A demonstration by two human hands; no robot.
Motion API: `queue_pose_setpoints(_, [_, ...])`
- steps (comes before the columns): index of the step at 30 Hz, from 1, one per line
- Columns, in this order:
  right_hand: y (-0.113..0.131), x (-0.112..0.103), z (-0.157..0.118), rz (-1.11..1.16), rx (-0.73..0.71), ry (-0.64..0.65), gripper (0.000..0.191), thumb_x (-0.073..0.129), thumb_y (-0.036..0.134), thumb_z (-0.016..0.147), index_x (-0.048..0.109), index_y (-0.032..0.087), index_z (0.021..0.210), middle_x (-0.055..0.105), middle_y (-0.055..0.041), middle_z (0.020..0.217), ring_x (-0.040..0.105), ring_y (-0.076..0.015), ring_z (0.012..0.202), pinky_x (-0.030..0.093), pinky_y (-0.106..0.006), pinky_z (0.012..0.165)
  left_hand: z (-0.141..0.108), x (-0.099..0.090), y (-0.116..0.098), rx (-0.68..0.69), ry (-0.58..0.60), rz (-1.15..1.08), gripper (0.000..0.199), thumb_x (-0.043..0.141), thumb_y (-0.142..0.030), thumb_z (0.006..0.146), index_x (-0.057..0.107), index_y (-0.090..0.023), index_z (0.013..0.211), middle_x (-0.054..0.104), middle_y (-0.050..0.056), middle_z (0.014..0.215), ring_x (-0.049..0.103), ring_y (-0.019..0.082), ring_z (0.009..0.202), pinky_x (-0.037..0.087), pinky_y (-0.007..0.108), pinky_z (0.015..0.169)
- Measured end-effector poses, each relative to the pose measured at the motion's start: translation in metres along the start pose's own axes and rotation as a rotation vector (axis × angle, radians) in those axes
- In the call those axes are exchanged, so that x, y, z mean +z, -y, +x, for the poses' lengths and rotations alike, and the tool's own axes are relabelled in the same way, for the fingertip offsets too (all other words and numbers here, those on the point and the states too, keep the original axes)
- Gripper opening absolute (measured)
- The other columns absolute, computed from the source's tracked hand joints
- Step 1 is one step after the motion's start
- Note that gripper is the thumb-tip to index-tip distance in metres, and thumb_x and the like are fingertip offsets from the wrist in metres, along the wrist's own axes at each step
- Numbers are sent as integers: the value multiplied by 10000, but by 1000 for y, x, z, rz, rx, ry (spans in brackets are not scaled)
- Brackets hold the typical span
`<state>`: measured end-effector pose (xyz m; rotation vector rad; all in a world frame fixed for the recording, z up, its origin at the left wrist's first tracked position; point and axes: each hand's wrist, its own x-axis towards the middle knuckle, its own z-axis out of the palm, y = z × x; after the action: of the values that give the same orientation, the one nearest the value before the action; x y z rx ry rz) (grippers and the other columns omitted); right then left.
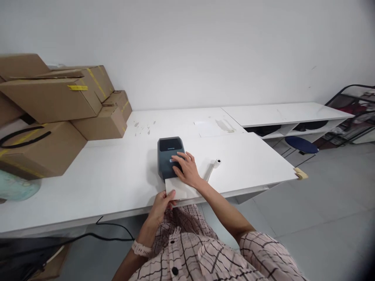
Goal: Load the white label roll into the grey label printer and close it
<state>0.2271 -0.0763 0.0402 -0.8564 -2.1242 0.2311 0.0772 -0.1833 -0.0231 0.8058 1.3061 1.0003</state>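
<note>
A dark blue-grey label printer (166, 168) with a black panel on top stands on the white table. From its front edge comes a white paper label (177, 188), which my left hand (163, 203) pinches between thumb and fingers near the table's front edge. My right hand (186, 168) lies over the printer's right side, fingers spread, the tips at the small light-coloured button on its top. Just right of that hand is a small white paper roll (217, 163), with a narrow strip running toward me.
Cardboard boxes (52, 97) are stacked on the left, beside a pale green rounded object (17, 187). A thin white sheet (208, 128) lies toward the wall. At right are a lower shelf unit (288, 113), a blue stool (301, 144) and a yellowish corner guard (300, 174). Black cables (99, 235) hang below.
</note>
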Motion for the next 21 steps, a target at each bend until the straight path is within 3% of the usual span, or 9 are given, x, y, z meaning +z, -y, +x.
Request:
queue_pose_setpoints(6, [14,11,1,-71,-8,47,316,459,334,965,548,261,1259,682,-76,1138,573,-252,1169,247,-491,1156,14,-4,2,25,-37,71,501,731,-636,624,608,-153,674,578,6,502,478,116,421,360,239,412])
queue_pose_setpoints(12, [20,13,0,10,98,68,292,479,339,954,565,276,1227,663,-74,1195,557,-260,1197,212,-515,1161,14,-6,5,8,-18,107,522,714,-664,619,608,-164,725,587,1,508,490,124,417,381,248,425])
queue_pose_setpoints(15, [19,9,-9,111,179,15,331,528,366,936,559,273,1252,639,-77,1241,511,-268,1262,221,-520,1167,7,-16,-2,63,-27,173,519,670,-687,668,592,-178,734,538,-31,483,472,116,415,366,236,422])
queue_pose_setpoints(17, [18,7,-19,231,315,-88,424,545,413,929,510,277,1329,564,-87,1354,435,-275,1342,269,-508,1160,6,-27,-11,133,-140,220,512,611,-696,731,589,-184,746,535,-30,508,493,122,446,377,234,437])
queue_pose_setpoints(19, [16,8,-31,391,511,-195,530,526,473,936,419,293,1423,436,-80,1491,352,-273,1414,298,-498,1161,9,-36,-23,223,-290,226,519,548,-692,792,630,-185,862,663,34,723,625,171,646,473,255,538])
queue_pose_setpoints(21, [14,10,-40,561,674,-248,591,490,531,945,352,304,1473,349,-63,1561,309,-266,1449,285,-497,1179,18,-40,-36,322,-375,207,556,480,-668,855,632,-205,1124,668,106,1193,635,230,1079,537,316,827])
